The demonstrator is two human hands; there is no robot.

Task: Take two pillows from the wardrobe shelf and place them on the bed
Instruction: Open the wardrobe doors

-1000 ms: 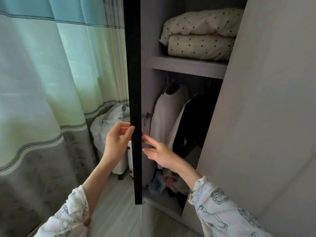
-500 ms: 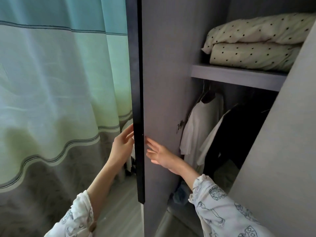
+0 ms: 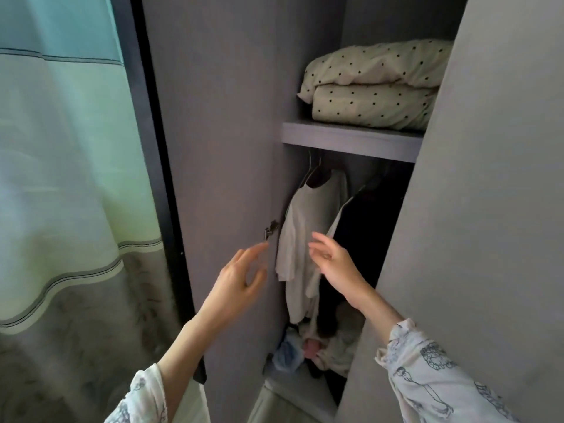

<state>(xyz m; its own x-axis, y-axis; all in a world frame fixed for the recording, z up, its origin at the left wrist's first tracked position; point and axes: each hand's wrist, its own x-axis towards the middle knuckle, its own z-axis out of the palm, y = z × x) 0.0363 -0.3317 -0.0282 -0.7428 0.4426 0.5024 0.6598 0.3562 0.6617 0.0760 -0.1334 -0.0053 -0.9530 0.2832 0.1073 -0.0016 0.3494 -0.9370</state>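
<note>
Two cream pillows with black dots lie stacked on the grey wardrobe shelf at upper right: the top pillow rests on the bottom pillow. Their right ends are hidden behind the closed right door. My left hand is open in front of the swung-out left door, fingers spread, holding nothing. My right hand is also open and empty, raised in front of the hanging clothes, well below the shelf. The bed is not in view.
Below the shelf hang a white shirt and dark garments, with crumpled clothes on the wardrobe floor. The closed right door narrows the opening. A green and grey curtain hangs at the left.
Both hands have let go of the left door's edge and moved right, into the opening. The door has swung wide open and the view has shifted toward the wardrobe interior.
</note>
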